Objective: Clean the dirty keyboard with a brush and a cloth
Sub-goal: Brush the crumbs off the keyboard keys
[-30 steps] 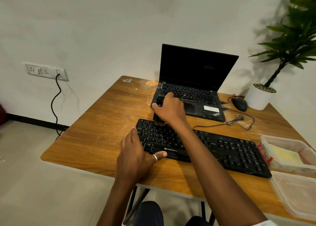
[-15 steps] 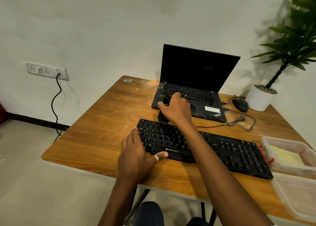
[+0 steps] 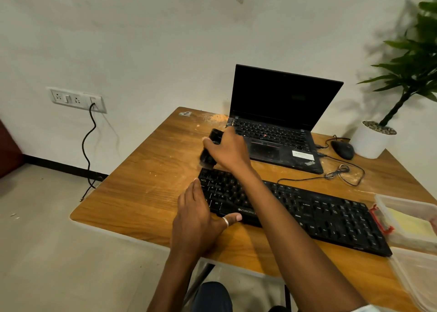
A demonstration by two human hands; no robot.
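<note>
Swung left past the keyboard (image 3: 307, 212), the right hand (image 3: 230, 149) grips the brush (image 3: 209, 153), likely sweeping dust off; the flat left hand (image 3: 198, 219) steadies its end.

Brush (image 3: 207, 157): bristles blurred, handle mostly under your right hand (image 3: 230, 149). Keyboard (image 3: 331, 217): keys partly behind your forearm (image 3: 295, 231). Plant (image 3: 413, 70): cropped right.

A thin silver ring (image 3: 225, 222) sits on the thumb of the left hand (image 3: 198, 219). Both forearms are bare (only a sliver of white sleeve (image 3: 365, 309) shows on the right arm (image 3: 295, 236)). Dark trousers (image 3: 211, 296) cover the knees.
</note>
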